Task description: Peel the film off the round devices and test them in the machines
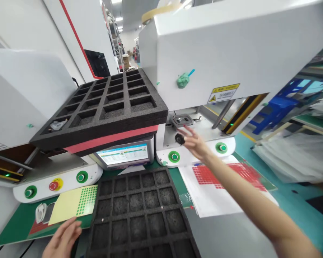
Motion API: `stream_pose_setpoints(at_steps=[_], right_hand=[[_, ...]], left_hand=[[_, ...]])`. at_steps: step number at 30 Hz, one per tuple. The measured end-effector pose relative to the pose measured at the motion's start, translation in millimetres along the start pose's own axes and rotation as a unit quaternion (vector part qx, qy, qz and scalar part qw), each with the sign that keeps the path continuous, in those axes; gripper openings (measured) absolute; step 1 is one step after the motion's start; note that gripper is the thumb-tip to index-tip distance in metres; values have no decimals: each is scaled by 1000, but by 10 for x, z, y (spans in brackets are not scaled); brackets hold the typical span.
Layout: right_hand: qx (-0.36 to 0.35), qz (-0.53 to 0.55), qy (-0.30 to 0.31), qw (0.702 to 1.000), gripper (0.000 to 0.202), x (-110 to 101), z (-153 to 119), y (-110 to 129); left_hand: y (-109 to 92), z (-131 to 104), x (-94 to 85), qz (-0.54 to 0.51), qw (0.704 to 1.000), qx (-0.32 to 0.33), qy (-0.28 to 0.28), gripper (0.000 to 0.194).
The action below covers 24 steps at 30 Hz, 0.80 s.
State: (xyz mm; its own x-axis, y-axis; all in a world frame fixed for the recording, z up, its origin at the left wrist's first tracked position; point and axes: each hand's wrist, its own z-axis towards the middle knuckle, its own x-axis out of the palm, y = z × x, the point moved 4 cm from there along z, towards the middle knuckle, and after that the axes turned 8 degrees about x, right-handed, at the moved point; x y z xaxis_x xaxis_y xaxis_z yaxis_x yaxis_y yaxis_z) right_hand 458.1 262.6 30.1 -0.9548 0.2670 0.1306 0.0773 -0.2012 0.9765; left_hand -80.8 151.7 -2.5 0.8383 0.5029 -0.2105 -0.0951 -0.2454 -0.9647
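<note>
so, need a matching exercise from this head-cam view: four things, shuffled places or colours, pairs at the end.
Things
1. Black round part
2. Left hand
3. Lit screen
4. Red button

Places or colours
A. Below the front edge of the upper foam tray
B. Ringed in yellow
C. At the fingers of the right hand
D. Left of the lower foam tray

Pairs: 1-C, 2-D, 3-A, 4-B
</note>
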Motion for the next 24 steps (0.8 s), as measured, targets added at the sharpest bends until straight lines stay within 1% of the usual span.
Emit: stream_pose_setpoints(at_steps=[1,2,3,4,5,6,7,9,10,12,15,17,19,22,23,24], right_hand=[[15,35,17,999,49,160,-265,1],[28,69,32,997,51,333,-526,10],[37,100,46,993,53,514,-775,26],[45,129,57,989,56,697,-1009,47],[52,153,67,985,58,878,-1224,68],[58,177,76,980,60,1048,-1418,90],[64,205,85,973,61,1205,-1593,108],[79,271,100,954,63,1458,-1879,135],[84,299,103,945,64,1551,-1991,144],[82,324,102,937,67,1676,-2157,165],[56,296,108,947,67,1781,-2298,227],[34,273,121,954,65,1829,-2358,296],[4,237,113,965,60,1845,-2411,392],[-58,143,54,987,52,1811,-2499,576],[-78,105,36,991,53,1797,-2532,641],[-99,68,23,992,55,1788,-2566,703]], left_hand=[[-52,-158,190,-45,997,-41,42,58],[-102,-341,405,-70,987,-83,117,56],[-157,-544,620,-87,969,-112,205,53],[-212,-763,824,-106,938,-133,301,48],[-266,-978,995,-132,904,-148,380,44],[-308,-1174,1127,-157,870,-164,437,42],[-340,-1343,1226,-181,840,-181,478,43],[-385,-1580,1337,-236,796,-204,520,47],[-394,-1647,1355,-256,785,-210,523,47],[-389,-1704,1333,-282,785,-211,510,46],[-364,-1695,1222,-291,809,-190,474,45],[-376,-1664,1127,-292,828,-160,451,46],[-419,-1612,1009,-293,854,-111,416,46],[-498,-1531,784,-289,890,-28,352,38],[-527,-1515,704,-278,899,15,339,33],[-561,-1507,625,-258,904,75,331,27]])
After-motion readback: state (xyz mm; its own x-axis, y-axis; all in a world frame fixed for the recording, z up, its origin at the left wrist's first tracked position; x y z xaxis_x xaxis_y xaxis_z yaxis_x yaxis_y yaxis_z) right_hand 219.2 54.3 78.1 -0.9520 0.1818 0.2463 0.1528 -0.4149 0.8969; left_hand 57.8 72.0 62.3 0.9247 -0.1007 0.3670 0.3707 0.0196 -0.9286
